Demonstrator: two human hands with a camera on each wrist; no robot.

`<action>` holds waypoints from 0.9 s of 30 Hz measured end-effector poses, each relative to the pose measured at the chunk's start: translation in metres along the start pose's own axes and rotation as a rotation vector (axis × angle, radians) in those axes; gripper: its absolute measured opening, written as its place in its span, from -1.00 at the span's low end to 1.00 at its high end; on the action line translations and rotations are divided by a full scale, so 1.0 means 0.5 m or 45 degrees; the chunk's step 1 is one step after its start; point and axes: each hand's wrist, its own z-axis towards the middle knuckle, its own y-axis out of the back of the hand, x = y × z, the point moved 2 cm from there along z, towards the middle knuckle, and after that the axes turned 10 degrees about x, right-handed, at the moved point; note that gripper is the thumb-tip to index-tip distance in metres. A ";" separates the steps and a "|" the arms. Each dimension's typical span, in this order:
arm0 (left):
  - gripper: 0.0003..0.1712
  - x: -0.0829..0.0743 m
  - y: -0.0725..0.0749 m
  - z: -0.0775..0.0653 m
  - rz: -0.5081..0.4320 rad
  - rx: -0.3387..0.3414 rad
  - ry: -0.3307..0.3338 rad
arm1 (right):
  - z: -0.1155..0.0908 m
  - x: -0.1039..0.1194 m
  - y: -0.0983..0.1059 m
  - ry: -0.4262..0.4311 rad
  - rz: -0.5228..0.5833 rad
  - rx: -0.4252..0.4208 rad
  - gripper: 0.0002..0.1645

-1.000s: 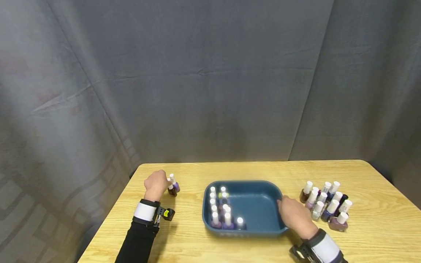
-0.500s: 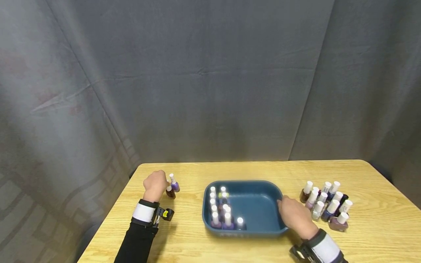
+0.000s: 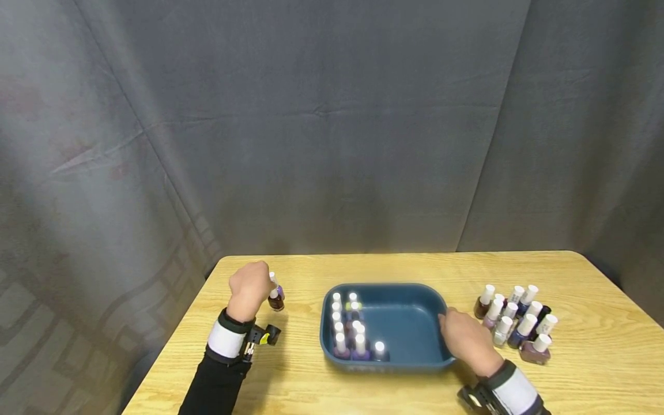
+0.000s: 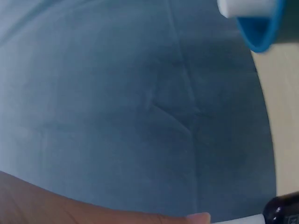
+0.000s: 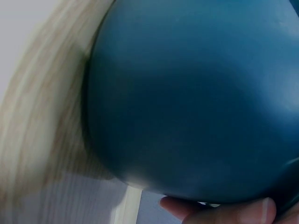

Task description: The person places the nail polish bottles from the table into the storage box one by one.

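Note:
My left hand (image 3: 251, 286) pinches the white cap of a dark brown nail polish bottle (image 3: 276, 302) at the table's left side. In the left wrist view, the thumb tip lies at the cap, with the dark glossy bottle (image 4: 284, 210) beyond it. Partly hidden behind that bottle is a purple nail polish bottle (image 3: 281, 290). At the middle stands a dark blue tray (image 3: 415, 331), its left part filled with several white-capped nail polish bottles (image 3: 360, 349). My right hand (image 3: 464, 339) grips the tray's right rim, fingers curled at the edge in the right wrist view.
Right of the tray, several more nail polish bottles (image 3: 526, 328) stand close together near my right hand. The wooden table (image 3: 306, 271) ends at the back against a grey cloth (image 3: 332, 173).
My left hand first shifts slightly left with the brown bottle, then right and upward in the view; the bottle now overlaps the purple one. My right hand stays on the tray rim.

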 end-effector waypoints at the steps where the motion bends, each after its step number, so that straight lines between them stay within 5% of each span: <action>1: -0.72 -0.007 0.005 -0.005 0.005 0.000 -0.007 | 0.000 0.000 0.000 -0.001 0.000 0.001 -0.70; 16: -0.53 -0.126 0.080 -0.075 0.110 -0.065 -0.215 | -0.001 0.003 0.002 -0.010 0.000 0.012 -0.70; 27: -0.44 -0.227 0.078 -0.109 0.193 -0.162 -0.494 | 0.001 0.003 0.000 -0.022 0.003 0.023 -0.69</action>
